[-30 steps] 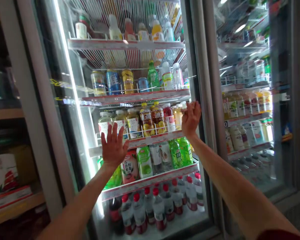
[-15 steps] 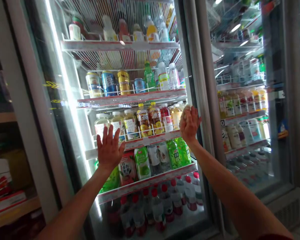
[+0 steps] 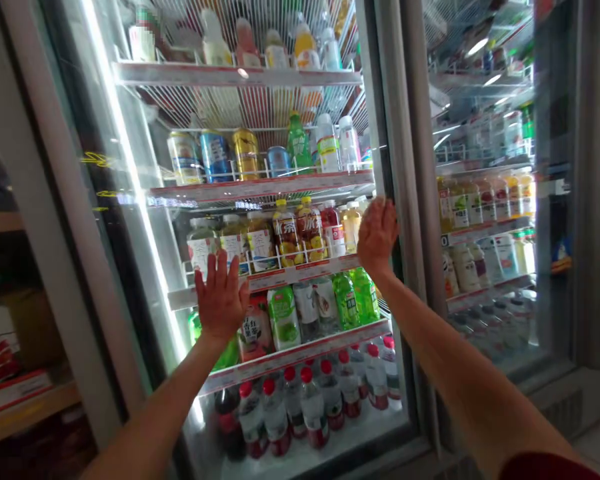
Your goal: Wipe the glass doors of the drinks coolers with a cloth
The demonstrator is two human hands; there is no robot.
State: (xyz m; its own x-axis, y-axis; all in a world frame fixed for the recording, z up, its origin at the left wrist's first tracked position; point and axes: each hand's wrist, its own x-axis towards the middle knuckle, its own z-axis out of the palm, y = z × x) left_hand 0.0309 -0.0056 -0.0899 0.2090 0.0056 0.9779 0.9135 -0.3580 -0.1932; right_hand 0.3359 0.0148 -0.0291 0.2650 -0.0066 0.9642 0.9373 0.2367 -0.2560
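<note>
My left hand (image 3: 222, 297) is spread against the glass door (image 3: 300, 445) of a lit drinks fridge, with fingers apart and nothing held. Behind it, bottles of pale tea (image 3: 234, 240) line a shelf. My right hand (image 3: 377, 235) presses on the same glass near the grey door frame (image 3: 405, 200), its fingers together. The pale cloth under that palm is hidden by the hand now; it showed half a second ago. Iced tea bottles with yellow caps (image 3: 310, 233) stand on the shelf left of the right hand, behind the glass.
Cans (image 3: 215, 157) and bottles fill the upper shelves; red-capped bottles (image 3: 313, 407) stand at the bottom. A second fridge door (image 3: 555, 220) with more drinks is to the right. At the left edge is a wooden shelf (image 3: 30, 410) with boxed goods.
The view has tilted and shifted slightly, so the shelves sit higher. My right hand has turned a little and now covers the cloth. My left hand stays spread on the glass.
</note>
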